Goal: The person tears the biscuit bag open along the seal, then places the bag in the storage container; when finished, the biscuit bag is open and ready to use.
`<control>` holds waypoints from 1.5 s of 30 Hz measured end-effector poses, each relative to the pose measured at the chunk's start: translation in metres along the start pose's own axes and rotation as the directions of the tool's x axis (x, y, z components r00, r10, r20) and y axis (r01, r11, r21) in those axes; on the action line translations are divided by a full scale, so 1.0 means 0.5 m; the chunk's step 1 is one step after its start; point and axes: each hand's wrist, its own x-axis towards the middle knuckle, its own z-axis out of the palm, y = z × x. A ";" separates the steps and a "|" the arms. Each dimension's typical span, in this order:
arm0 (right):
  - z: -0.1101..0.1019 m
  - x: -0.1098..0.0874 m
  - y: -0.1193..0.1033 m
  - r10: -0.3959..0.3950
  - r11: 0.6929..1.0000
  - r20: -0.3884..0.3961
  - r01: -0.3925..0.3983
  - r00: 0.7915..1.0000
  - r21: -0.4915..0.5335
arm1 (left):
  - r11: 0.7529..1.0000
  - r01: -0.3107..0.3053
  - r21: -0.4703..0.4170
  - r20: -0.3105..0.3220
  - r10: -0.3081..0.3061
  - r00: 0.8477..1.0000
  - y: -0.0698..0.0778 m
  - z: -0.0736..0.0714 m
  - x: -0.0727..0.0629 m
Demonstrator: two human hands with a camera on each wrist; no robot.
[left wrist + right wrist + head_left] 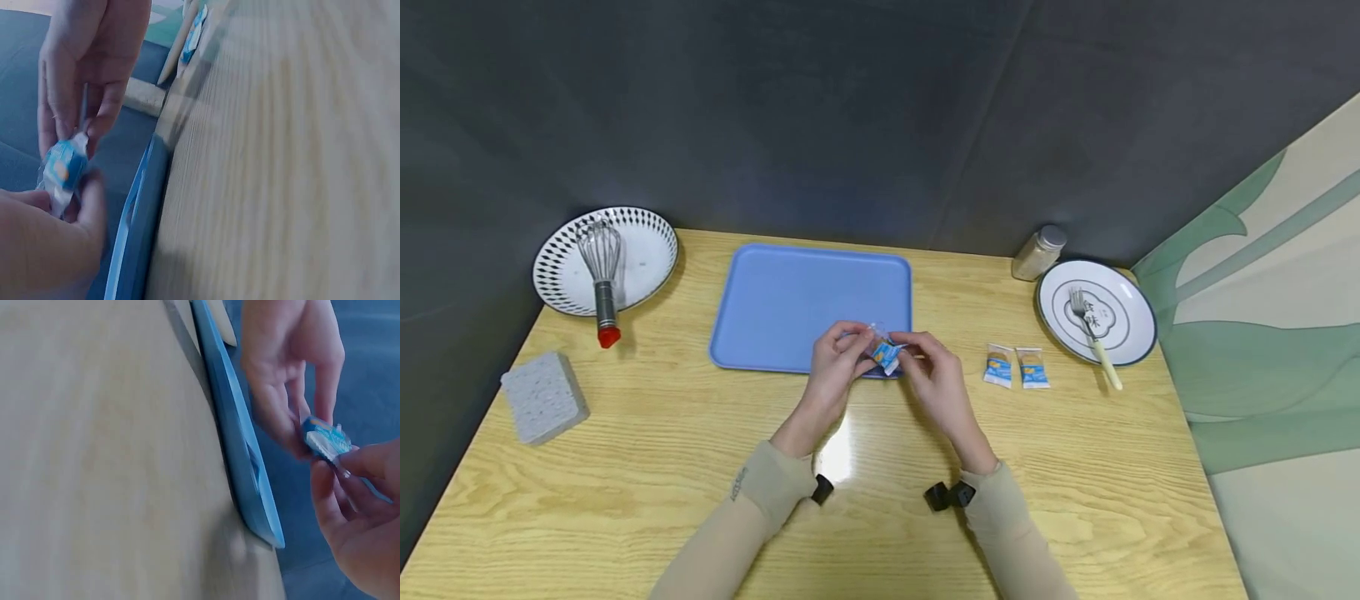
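Note:
Both hands meet around a small snack packet (886, 356) with a blue, white and clear wrapper, held over the near right corner of the blue tray (797, 307). My left hand (835, 360) pinches one end of the packet between thumb and fingers. At the opposite end, my right hand (934, 379) pinches the wrapper's edge. The left wrist view has the packet (65, 167) between the two hands, its printed face showing. From the right wrist, the packet (326, 439) looks tilted, its white sealed edge beside the right thumb.
Right of the tray lie two similar packets, one packet (998, 365) beside another packet (1032, 367). Beyond are a shaker jar (1038, 252) and a plate (1126, 329) bearing a fork (1092, 332). At left, a whisk (602, 275) rests on a patterned plate (651, 237), near a grey sponge (544, 397).

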 end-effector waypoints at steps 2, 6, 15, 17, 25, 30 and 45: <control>-0.008 0.022 0.009 0.034 0.999 0.015 -0.035 0.999 0.023 | 0.996 -0.017 0.089 0.007 0.016 1.000 0.009 -0.007 0.010; -0.028 0.073 0.022 0.065 0.998 0.049 -0.066 0.997 0.010 | 0.930 -0.084 0.358 0.062 0.066 0.996 0.031 -0.021 0.041; -0.042 0.171 0.043 0.048 0.987 0.153 -0.023 0.987 -0.159 | 0.718 -0.220 0.660 0.191 0.122 0.974 0.073 -0.019 0.110; -0.039 0.186 0.050 0.046 0.982 0.172 -0.013 0.984 -0.189 | 0.688 -0.225 0.689 0.186 0.133 0.974 0.074 -0.018 0.124; -0.024 0.212 0.073 0.041 0.945 0.197 0.026 0.980 -0.327 | 0.580 -0.194 0.791 0.126 0.156 0.980 0.060 -0.024 0.157; -0.021 0.217 0.075 0.033 0.913 0.196 0.050 0.980 -0.406 | 0.515 -0.193 0.835 0.118 0.175 0.978 0.059 -0.019 0.162; -0.017 0.215 0.067 -0.018 0.820 0.311 0.192 0.950 -0.539 | 0.446 -0.176 0.878 0.114 0.162 0.980 0.059 -0.010 0.172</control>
